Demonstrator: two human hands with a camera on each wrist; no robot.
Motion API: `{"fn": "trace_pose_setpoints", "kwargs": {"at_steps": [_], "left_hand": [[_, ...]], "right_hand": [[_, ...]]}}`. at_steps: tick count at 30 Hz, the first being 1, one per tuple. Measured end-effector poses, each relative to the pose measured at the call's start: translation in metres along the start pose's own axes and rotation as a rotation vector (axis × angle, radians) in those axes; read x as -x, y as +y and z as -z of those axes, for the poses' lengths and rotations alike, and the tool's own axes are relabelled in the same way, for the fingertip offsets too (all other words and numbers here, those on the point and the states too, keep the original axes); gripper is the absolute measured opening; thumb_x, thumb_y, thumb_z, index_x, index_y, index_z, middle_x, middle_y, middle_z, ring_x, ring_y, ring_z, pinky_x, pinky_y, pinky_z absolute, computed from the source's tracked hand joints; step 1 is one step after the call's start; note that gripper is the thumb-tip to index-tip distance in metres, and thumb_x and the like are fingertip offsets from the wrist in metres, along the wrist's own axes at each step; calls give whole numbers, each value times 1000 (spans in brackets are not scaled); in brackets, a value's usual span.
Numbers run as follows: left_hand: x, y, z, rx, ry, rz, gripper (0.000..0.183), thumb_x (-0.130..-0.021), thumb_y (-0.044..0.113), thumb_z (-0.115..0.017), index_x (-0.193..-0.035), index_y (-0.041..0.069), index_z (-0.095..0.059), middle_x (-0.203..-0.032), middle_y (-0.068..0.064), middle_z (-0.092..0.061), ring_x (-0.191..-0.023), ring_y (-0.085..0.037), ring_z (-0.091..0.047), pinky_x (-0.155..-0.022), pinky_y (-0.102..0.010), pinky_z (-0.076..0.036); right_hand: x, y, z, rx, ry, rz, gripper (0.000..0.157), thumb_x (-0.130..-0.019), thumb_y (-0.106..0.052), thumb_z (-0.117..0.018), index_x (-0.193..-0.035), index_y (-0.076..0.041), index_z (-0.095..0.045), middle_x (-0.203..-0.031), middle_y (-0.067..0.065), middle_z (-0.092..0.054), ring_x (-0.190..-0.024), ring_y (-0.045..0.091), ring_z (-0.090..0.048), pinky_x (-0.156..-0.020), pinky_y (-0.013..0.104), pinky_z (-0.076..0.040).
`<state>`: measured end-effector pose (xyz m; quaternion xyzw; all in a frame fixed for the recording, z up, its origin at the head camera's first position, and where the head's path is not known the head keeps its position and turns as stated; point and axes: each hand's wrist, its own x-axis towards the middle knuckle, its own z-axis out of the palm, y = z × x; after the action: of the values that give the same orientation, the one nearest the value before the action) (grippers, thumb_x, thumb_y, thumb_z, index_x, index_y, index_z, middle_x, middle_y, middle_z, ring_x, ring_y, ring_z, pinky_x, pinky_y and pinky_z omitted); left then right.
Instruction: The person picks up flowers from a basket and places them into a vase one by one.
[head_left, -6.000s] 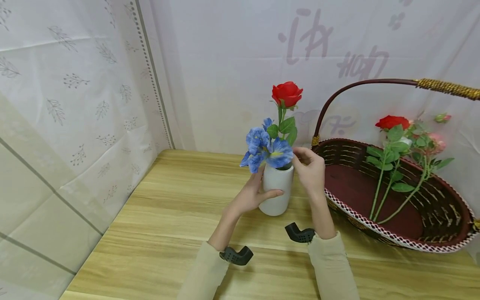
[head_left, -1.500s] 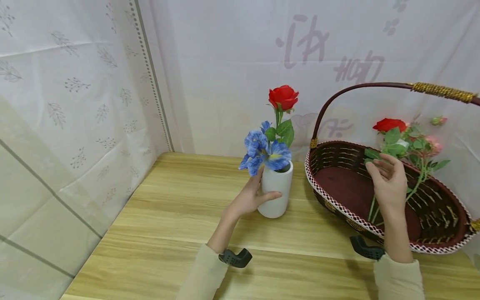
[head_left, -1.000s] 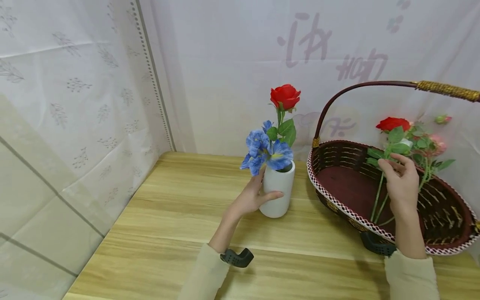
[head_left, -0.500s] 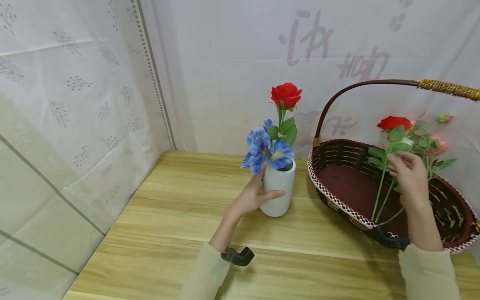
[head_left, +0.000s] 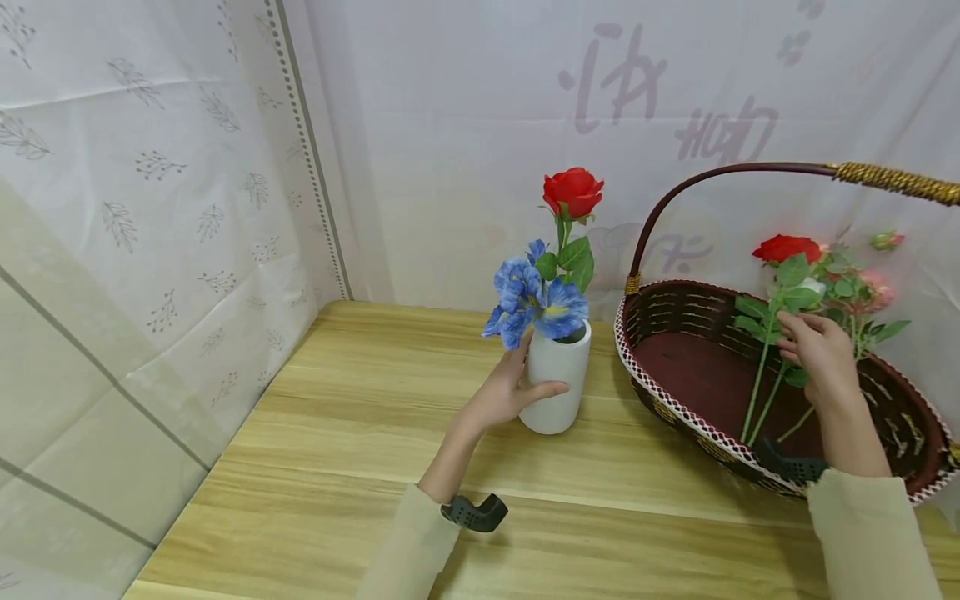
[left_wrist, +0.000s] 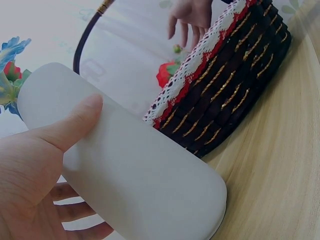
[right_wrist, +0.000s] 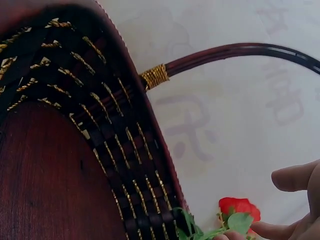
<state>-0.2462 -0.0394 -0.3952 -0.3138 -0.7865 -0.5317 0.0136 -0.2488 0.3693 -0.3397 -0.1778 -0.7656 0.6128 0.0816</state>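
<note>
Wooden worktop (head_left: pixel 360 392) below, my left grip (head_left: pixel 498 400) clasps the white vase (head_left: pixel 558 367); my right grip (head_left: pixel 827 354), loose and unclosed, is by flower stems (head_left: pixel 757 383) in the basket (head_left: pixel 682 367). I'm likely choosing one; taking it calls for a pinch.

The vase (head_left: pixel 558 362) is plain white. The blue flower (head_left: pixel 561 308) has a yellow middle, and the tall rose (head_left: pixel 573 192) is red. The dark brown basket (head_left: pixel 675 304) has gold lines and a red-and-white edge (left_wrist: pixel 201 57). The table (head_left: pixel 337 442) has yellowy-brown streaks.

Long beige sleeves (head_left: pixel 411 550); black, bent, perforated wrist mounts (head_left: pixel 477 513), one per arm.
</note>
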Motion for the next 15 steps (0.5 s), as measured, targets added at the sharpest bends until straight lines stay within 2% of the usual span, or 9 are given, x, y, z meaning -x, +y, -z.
{"fn": "trace_pose_setpoints", "kwargs": {"at_steps": [2, 5, 10, 12, 15], "left_hand": [[3, 8, 2, 1, -4, 15, 88, -84, 26, -68, -147, 21, -9, -142, -5, -31, -124, -22, -39, -95, -45, -37], [3, 6, 2, 3, -7, 14, 87, -84, 25, -68, -147, 19, -10, -141, -5, -32, -123, -22, -40, -95, -44, -38], [-2, -14, -4, -16, 7, -4, 89, -81, 35, -69, -146, 30, -8, -141, 3, -31, -122, -14, -39, -94, -40, -39], [-3, -22, -6, -25, 10, -4, 89, -80, 40, -69, -144, 35, -7, -140, 7, -31, -121, -11, -39, -94, -38, -39], [-5, -26, -6, -15, 12, -14, 89, -80, 41, -69, -144, 37, -7, -140, 8, -31, -121, -11, -39, -94, -39, -40]], "right_hand": [[-4, 1, 0, 23, 1, -20, 100, -78, -55, -60, -146, -2, -10, -104, -2, -44, -73, -3, -53, -60, 13, -46], [-9, 1, 1, 68, -2, -42, 101, -79, -57, -57, -146, -2, -6, -112, 4, -44, -72, -3, -53, -61, 14, -47], [-17, 4, 5, 172, -36, -55, 102, -79, -60, -52, -145, 1, -3, -124, 13, -39, -71, -5, -52, -63, 16, -48], [-19, 5, 5, 189, -51, -57, 103, -79, -60, -53, -145, 2, -4, -122, 13, -39, -68, -6, -52, -63, 18, -49], [-23, 7, 6, 205, -66, -56, 105, -78, -61, -53, -144, 4, -5, -121, 14, -38, -64, -7, -52, -62, 19, -50]]}}
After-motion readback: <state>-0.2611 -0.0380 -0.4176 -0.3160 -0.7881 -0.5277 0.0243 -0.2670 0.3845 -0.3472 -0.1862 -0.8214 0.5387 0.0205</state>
